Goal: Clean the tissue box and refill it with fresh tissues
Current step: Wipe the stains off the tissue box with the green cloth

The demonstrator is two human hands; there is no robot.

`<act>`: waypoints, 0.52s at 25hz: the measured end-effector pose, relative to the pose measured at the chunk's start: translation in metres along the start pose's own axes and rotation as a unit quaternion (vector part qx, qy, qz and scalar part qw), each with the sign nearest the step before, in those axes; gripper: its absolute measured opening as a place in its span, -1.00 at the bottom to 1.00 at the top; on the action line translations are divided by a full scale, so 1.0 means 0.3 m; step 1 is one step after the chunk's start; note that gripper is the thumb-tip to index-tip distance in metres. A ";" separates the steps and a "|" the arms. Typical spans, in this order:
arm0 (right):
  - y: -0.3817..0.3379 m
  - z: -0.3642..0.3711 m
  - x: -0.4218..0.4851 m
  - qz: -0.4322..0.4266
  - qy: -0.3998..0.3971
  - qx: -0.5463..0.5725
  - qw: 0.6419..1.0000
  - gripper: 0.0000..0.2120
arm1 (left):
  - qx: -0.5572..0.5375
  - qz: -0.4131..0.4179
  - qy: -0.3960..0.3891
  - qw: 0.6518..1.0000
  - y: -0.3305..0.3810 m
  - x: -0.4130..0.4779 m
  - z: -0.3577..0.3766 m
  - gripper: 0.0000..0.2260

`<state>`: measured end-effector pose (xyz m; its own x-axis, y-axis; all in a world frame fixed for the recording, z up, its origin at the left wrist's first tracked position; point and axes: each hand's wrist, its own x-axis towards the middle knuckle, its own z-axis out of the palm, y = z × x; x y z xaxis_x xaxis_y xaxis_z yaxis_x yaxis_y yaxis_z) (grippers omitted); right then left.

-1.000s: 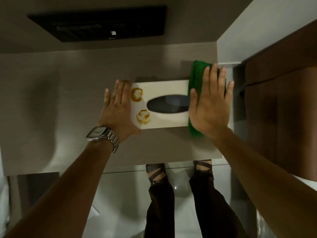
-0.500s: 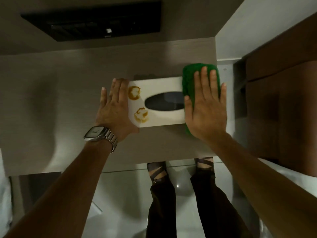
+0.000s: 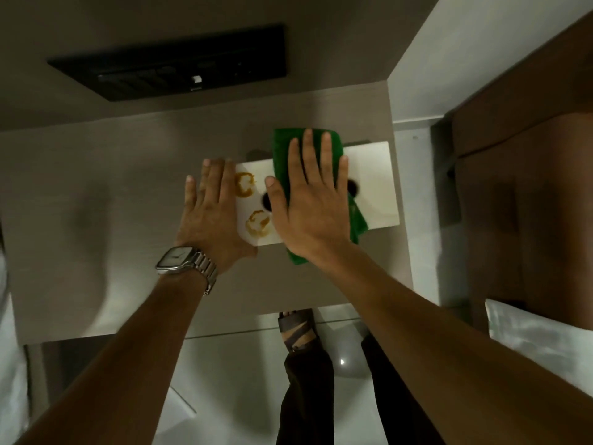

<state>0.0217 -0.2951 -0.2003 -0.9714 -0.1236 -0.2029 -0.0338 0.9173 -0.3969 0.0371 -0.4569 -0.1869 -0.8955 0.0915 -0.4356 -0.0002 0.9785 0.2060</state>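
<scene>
A white tissue box [image 3: 372, 184] lies on the grey-brown table [image 3: 128, 187]. Two yellow-brown ring stains [image 3: 245, 184] [image 3: 258, 223] mark the left end of its top. My right hand [image 3: 308, 207] presses flat on a green cloth [image 3: 285, 146] over the middle of the box. Cloth and hand cover most of the dark oval slot [image 3: 354, 187]; only its ends show. My left hand [image 3: 210, 213], with a metal watch at the wrist, lies flat against the box's left end and braces it. No fresh tissues are in view.
A black panel [image 3: 179, 65] sits on the surface beyond the table. A brown wooden cabinet [image 3: 529, 187] stands close on the right. The table's near edge runs just above my sandalled feet [image 3: 296, 329] on a pale glossy floor.
My right hand has slid the green cloth leftward from the box's right end to its middle, covering the slot and baring the right end. My left hand stays at the left end.
</scene>
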 end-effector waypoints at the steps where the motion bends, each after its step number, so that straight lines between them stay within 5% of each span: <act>1: 0.026 -0.029 0.006 0.006 0.015 0.070 0.997 -0.34 | 0.004 -0.006 -0.007 1.000 0.005 -0.006 -0.017 0.30; 3: 0.148 -0.083 0.035 0.035 0.062 0.162 0.984 -0.41 | -0.020 -0.024 -0.009 0.999 0.014 -0.030 -0.055 0.25; 7: 0.358 -0.128 0.075 0.022 0.060 0.122 0.990 -0.47 | -0.130 0.026 0.123 0.984 0.196 -0.005 -0.096 -0.11; 13: 0.381 -0.074 0.081 0.001 0.070 0.074 0.995 -0.48 | -0.025 0.019 0.117 0.993 0.516 0.144 0.119 -0.45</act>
<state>-0.0111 -0.1848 -0.2308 -0.9949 -0.0593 -0.0811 -0.0079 0.8506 -0.5257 0.0143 -0.2950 -0.2052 -0.9742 0.0762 -0.2124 0.0181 0.9646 0.2630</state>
